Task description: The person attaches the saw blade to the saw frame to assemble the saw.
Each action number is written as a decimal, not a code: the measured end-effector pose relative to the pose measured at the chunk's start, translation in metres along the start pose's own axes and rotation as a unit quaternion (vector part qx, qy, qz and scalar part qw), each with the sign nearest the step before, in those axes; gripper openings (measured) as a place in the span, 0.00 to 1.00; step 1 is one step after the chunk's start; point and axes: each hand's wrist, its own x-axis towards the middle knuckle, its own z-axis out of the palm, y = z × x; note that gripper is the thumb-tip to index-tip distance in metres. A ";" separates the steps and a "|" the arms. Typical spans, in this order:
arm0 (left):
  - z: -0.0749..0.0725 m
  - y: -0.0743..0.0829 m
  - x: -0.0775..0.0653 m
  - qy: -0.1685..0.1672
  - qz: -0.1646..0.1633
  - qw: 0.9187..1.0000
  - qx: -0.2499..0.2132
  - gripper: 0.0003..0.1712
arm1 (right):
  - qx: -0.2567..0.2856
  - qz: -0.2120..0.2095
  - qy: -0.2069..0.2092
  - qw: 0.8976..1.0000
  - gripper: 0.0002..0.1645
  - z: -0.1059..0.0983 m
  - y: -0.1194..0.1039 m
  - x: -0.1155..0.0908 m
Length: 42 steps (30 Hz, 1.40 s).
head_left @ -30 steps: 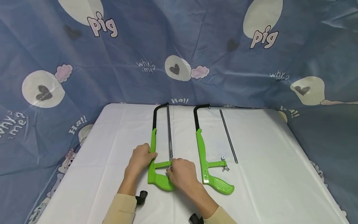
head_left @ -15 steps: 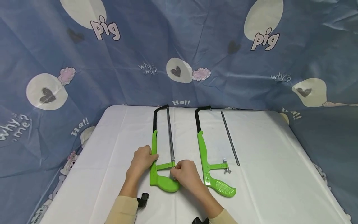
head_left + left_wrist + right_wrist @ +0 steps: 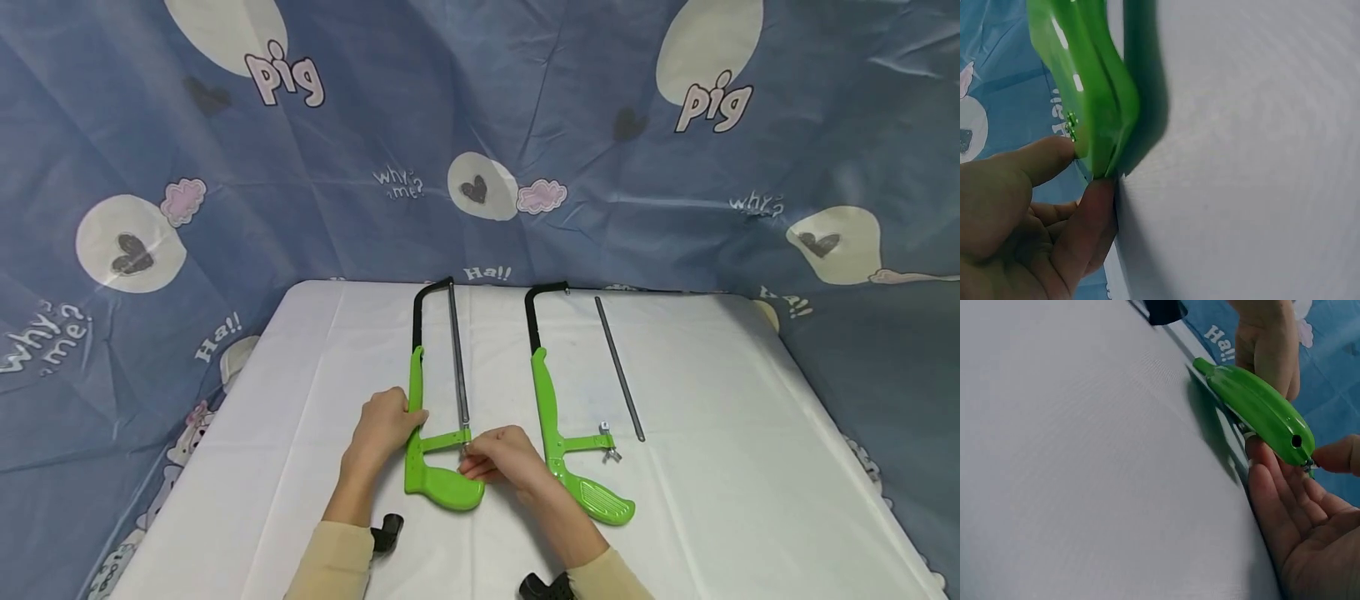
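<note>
By the left hand (image 3: 384, 425), thumb and fingers closed about its green back, the left hacksaw (image 3: 415, 458) is held over the tabletop (image 3: 720, 467). To its right a second hacksaw (image 3: 554, 446) is laid flat. A blade (image 3: 458, 358) appears to be fitted along the left hacksaw; a loose blade (image 3: 619, 368) is placed beside the second. The fingers of the right hand (image 3: 502, 457) have just been unfolded from a tighter curl near the metal fitting (image 3: 1308, 465); by judgement, a grip is being changed and work there is unfinished. In the right wrist view, a thumb tip is seen at the fitting, near a dark hole (image 3: 1296, 441), details not shown from the head; whether the fitting is pinched cannot be told.
</note>
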 end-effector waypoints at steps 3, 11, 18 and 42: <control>0.002 -0.003 0.001 -0.005 -0.015 1.000 -0.008 0.15 | 0.014 0.006 -0.014 1.000 0.16 -0.001 0.000 0.001; -0.001 -0.010 0.000 -0.035 -0.043 0.998 -0.041 0.23 | 0.031 0.009 -0.042 0.999 0.17 -0.006 -0.002 0.000; -0.002 -0.006 -0.002 -0.027 -0.034 0.999 -0.015 0.23 | 0.038 0.008 -0.071 0.997 0.16 -0.008 0.000 0.001; -0.003 0.001 0.003 -0.032 -0.015 0.999 0.020 0.17 | -0.509 -0.219 0.140 0.821 0.13 0.020 -0.024 -0.016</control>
